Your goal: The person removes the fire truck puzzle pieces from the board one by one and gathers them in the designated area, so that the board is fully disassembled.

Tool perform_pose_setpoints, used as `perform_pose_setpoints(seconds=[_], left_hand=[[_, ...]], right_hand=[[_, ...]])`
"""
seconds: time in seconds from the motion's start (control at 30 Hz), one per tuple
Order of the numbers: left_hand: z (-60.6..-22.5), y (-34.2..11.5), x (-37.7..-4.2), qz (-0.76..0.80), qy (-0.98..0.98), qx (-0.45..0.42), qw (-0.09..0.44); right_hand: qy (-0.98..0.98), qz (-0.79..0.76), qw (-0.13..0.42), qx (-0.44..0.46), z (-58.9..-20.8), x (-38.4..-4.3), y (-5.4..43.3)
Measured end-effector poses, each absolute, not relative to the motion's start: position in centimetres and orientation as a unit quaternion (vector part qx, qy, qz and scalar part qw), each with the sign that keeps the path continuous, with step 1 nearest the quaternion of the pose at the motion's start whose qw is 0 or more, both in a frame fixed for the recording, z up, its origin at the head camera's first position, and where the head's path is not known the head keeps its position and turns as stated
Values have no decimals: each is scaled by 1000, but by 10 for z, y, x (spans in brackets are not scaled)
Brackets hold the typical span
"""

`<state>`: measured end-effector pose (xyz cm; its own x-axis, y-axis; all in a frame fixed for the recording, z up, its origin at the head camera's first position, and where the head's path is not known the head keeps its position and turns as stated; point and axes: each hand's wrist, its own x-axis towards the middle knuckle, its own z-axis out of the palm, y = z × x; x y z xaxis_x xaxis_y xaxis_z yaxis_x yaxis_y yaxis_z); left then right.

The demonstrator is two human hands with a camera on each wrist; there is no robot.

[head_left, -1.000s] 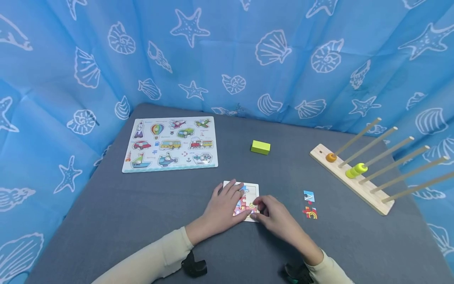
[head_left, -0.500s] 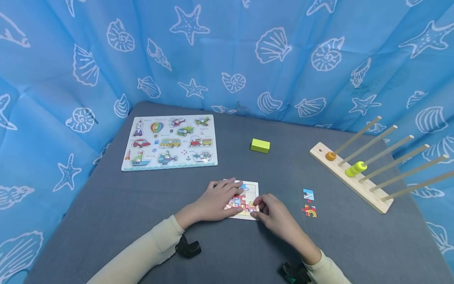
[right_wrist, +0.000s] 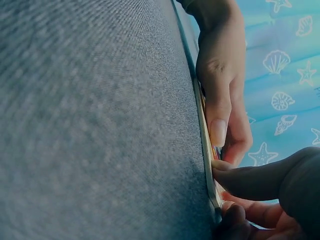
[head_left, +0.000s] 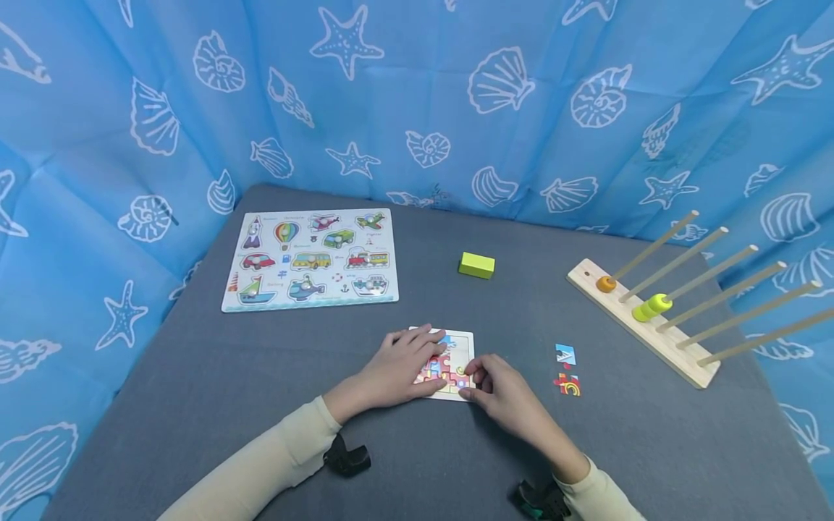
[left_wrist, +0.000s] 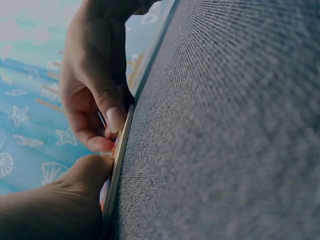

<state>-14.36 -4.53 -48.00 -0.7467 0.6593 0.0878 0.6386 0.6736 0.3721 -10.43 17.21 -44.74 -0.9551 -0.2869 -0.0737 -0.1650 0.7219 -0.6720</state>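
Observation:
A small square jigsaw puzzle board point(head_left: 466, 335) lies on the table, partly filled with colourful pieces; its upper right part shows bare wood. My left hand point(head_left: 399, 373) rests over the left side of it with fingers spread, the thumb point(left_wrist: 82, 182) at the lower edge. At the lower right corner, my right hand point(head_left: 507, 394) pinches a puzzle piece point(head_left: 461, 380) between curled thumb and fingers, the piece lying in the board. That thumb point(right_wrist: 250, 181) presses low on the board's corner. Two loose pieces, one blue point(head_left: 565, 354) and one red point(head_left: 568, 385), lie to the right.
A peg board of vehicles point(head_left: 309, 260) lies at the back left. Behind the puzzle sits a yellow-green block point(head_left: 477, 265). To the right stands a wooden rack point(head_left: 641, 325) with slanting rods and a few beads. A blue shell-print curtain point(head_left: 417, 94) borders the table.
My left hand has shifted slightly left on the puzzle board, its fingers drawing closer together. The right hand stays at the corner. The whole head view has tilted a little.

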Motion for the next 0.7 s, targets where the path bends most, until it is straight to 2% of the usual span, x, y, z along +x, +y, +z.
perform_pose_setpoints(seconds=[0.27,0.7], left_hand=[[-479,-45,-144,192,917,347,48],[-482,-45,-144,175,919,349,42]], right_hand=[[910,-389,97,-102,-447,-104,171],[902,-409,101,-91,-447,-102,172]])
